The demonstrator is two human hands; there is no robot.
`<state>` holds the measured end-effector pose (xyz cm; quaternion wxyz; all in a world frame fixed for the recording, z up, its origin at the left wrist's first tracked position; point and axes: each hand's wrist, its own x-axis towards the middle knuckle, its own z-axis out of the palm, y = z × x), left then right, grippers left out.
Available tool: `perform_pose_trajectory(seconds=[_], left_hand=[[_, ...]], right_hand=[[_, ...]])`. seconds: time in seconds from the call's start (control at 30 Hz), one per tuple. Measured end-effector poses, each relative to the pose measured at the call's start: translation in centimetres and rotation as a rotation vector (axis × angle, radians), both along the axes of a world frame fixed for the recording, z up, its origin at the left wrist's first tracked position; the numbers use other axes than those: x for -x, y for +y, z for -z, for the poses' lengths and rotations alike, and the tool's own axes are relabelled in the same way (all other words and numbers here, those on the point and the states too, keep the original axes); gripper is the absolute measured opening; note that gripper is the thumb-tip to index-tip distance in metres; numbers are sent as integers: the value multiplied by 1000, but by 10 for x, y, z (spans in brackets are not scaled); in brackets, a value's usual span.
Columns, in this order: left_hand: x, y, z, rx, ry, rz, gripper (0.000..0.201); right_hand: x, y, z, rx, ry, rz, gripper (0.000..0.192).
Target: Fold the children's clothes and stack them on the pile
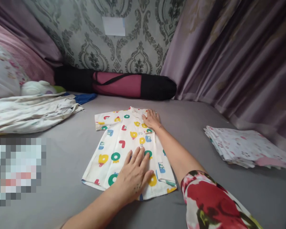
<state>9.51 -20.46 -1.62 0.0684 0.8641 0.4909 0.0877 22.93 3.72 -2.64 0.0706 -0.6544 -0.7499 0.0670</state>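
Note:
A small white short-sleeved shirt (114,136) printed with colourful letters lies spread on the grey bed sheet, front side up, its collar pointing away from me. My left hand (134,175) rests flat on the lower front of the shirt, fingers spread and pointing up the button line. Farther off, my right hand (152,119) lies with its fingers out on the shirt's right shoulder, below the collar. That side's sleeve is mostly hidden under the hand and forearm. Neither hand grips the cloth.
A folded stack of white printed cloth (245,146) lies at the right. At the left is a crumpled pale garment (38,111) with a plush toy (38,87) behind it. A long black and maroon bag (119,84) lies along the wall. Purple curtains (205,54) hang at the right.

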Motion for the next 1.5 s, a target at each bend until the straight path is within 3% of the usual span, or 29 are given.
perform_pose_trajectory(seconds=[0.13,0.3,0.4,0.5,0.57,0.7,0.9,1.07,1.2,1.3,1.5], left_hand=[[0,1,-2,11,-14,-8,57],[3,3,-8,29,-61,-16,51],[6,6,-11,43,-71,0,47],[7,7,-11,29,-70,-34,54],[8,7,-7,12,-63,-89,62],[6,5,2,40,-33,-140,69],[4,5,7,47,-33,-163,69],[9,7,7,7,-53,-148,67],[11,8,4,30,-25,-142,69],[9,7,1,54,0,-151,69],[7,8,2,74,51,-158,68]], right_hand=[[-2,2,3,15,-10,-9,70],[4,3,-11,39,-39,-45,67],[23,2,-18,-53,-37,-272,62],[45,5,-20,-41,-33,-533,61],[55,10,-18,-3,-43,-589,63],[59,22,-10,83,-16,-552,66],[56,27,-1,82,29,-548,64],[51,16,-8,-76,159,-481,61],[27,-6,-15,-154,175,-350,60],[-2,-26,-14,-75,120,-248,64],[-40,-62,-1,80,71,-192,66]])
